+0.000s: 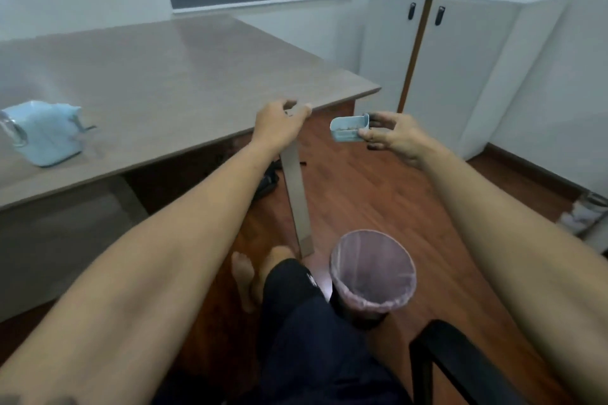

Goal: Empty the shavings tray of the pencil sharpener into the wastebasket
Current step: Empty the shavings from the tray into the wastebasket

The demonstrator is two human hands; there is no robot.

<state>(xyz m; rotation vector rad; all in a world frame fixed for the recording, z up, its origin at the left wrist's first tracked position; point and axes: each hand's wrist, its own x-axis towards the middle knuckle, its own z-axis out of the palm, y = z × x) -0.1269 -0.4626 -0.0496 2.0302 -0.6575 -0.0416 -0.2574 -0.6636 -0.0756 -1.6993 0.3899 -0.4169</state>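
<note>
right hand (398, 136) pinches shavings tray (349, 129) by one end, open side up, long axis level | wastebasket (373, 270) on floor well below, nearer the person | left hand (279, 123) grips desk (164, 76) edge | sharpener (46, 133) left on desk

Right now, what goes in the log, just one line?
right hand holds shavings tray | left hand grips desk edge | wastebasket below, not emptied

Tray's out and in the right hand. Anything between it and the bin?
Nothing visible. The right hand holds the shavings tray in open air off the desk corner; the wastebasket stands open on the floor below, nearer the person, its mouth uncovered.
</note>
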